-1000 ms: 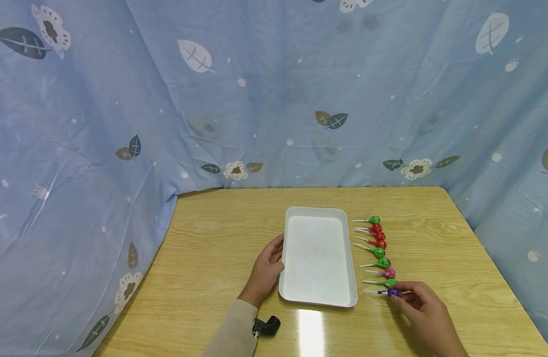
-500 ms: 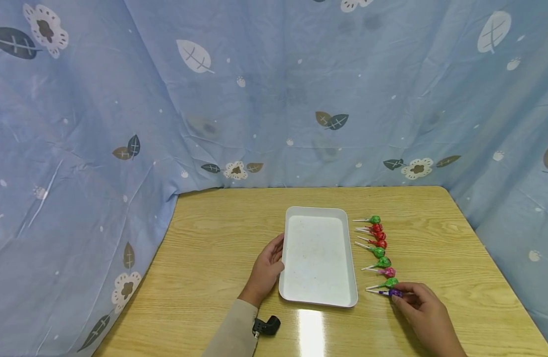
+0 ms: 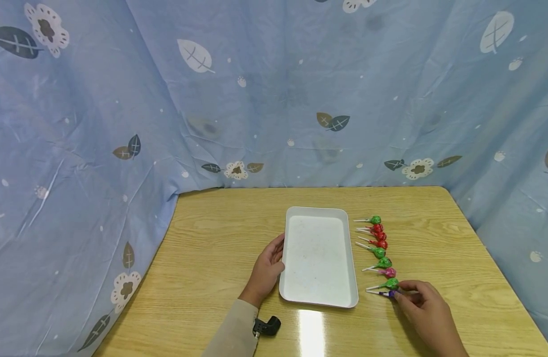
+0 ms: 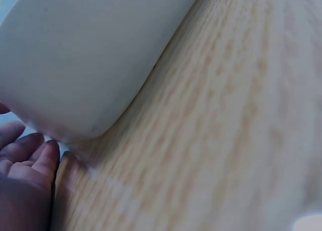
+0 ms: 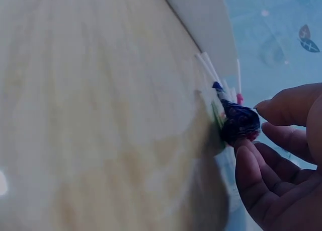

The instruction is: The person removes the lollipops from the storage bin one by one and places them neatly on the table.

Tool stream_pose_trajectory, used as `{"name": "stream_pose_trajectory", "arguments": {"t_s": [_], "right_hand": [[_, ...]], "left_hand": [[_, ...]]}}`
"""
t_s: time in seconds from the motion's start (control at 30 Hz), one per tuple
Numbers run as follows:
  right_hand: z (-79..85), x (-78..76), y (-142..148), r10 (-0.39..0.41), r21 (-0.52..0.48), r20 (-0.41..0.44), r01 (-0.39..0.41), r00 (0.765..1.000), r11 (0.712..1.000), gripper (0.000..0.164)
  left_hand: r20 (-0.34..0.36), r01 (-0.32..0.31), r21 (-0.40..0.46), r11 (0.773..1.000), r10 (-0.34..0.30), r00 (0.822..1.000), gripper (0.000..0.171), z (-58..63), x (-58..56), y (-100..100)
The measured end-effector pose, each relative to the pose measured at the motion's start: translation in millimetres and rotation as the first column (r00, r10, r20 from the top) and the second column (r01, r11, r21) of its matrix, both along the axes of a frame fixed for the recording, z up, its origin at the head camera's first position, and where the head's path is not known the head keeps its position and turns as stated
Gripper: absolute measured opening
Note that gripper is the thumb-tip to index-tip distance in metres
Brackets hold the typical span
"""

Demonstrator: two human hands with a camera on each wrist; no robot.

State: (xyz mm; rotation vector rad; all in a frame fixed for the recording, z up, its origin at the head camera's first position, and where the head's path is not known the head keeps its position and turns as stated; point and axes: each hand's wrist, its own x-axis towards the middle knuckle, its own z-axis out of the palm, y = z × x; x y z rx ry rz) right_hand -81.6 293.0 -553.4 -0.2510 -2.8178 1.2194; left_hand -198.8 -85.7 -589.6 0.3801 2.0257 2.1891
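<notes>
A white rectangular tray point(image 3: 318, 260) lies on the wooden table. At its left side my left hand point(image 3: 266, 270) holds the edge, the thumb at the rim and the other fingers against the outer wall. The left wrist view shows those curled fingers at the tray's corner. To the right of the tray is a column of wrapped lollipops, sticks pointing left. My right hand point(image 3: 427, 310) pinches the round head of the nearest one, a purple lollipop point(image 5: 240, 124), between thumb and fingers. A green lollipop point(image 3: 391, 283) lies just behind it, and a pink lollipop point(image 3: 390, 272) beyond that.
Farther back in the column lie more green lollipops and several red lollipops point(image 3: 381, 244). A blue patterned curtain point(image 3: 274, 99) surrounds the table point(image 3: 220, 218) at the back and sides. A black strap device point(image 3: 267, 326) sits on the left wrist.
The sticks of the purple, near green and pink lollipops have shifted slightly, the purple and green stick ends drawing together. My right hand has slid a little to the right. The left hand stays put.
</notes>
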Motion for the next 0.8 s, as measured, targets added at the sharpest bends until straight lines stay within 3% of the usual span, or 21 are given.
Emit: {"name": "stream_pose_trajectory", "arguments": {"t_s": [0.17, 0.47, 0.8], "right_hand": [[8.2, -2.7, 0.9, -0.029, -0.018, -0.002, 0.029, 1.000, 0.999, 0.026], [18.6, -16.4, -7.9, 0.005, -0.031, -0.152, -0.010, 0.988, 0.999, 0.024], [28.7, -39.8, -31.8, 0.130, 0.001, -0.327, -0.137, 0.936, 0.991, 0.021]], "left_hand": [[0.001, 0.004, -0.010, 1.000, -0.004, 1.000, 0.080, 1.9, 2.8, -1.3], [-0.009, 0.008, -0.011, 1.000, -0.008, 1.000, 0.077, 4.0, 5.2, -2.1], [-0.013, 0.006, -0.030, 1.000, -0.006, 1.000, 0.074, 5.8, 5.0, -2.2]]}}
